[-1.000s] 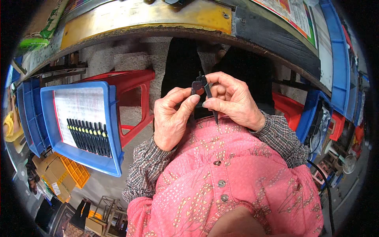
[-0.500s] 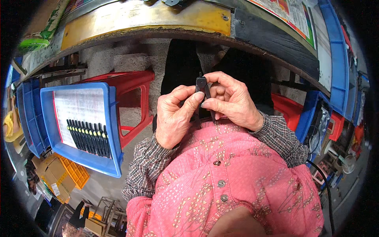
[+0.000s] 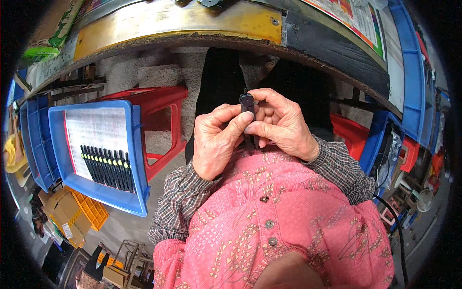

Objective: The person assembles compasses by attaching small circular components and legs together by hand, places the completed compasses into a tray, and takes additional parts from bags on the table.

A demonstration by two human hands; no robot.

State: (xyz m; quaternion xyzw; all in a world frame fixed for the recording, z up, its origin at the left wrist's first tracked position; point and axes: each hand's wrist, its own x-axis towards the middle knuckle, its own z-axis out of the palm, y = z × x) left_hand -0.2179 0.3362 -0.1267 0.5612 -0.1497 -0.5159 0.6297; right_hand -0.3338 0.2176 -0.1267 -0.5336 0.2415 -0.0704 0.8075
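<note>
In front of my lap, both hands hold what looks like a black drawing compass (image 3: 247,102). It has a rounded head with a thin pin on top, and its legs hang down together. My left hand (image 3: 215,139) is closed, its thumb pressed on the compass just below the head. My right hand (image 3: 281,120) pinches from the other side, with the index fingertip at the head and the thumb beside the legs. Fingers hide part of the legs. Similar black pieces with yellow-green discs (image 3: 108,163) lie in a slanting row in the blue tray (image 3: 137,159) at left.
The tray rests by a red stool (image 3: 166,115). Ahead runs the workbench edge (image 3: 183,28) with a yellow plate. Blue bins (image 3: 385,139) stand at right. At lower left are a cardboard box (image 3: 65,216) and an orange crate (image 3: 91,208).
The compass legs, spread apart in a V before, are now close together. My left hand has shifted slightly right, and the right thumb stays by the legs.
</note>
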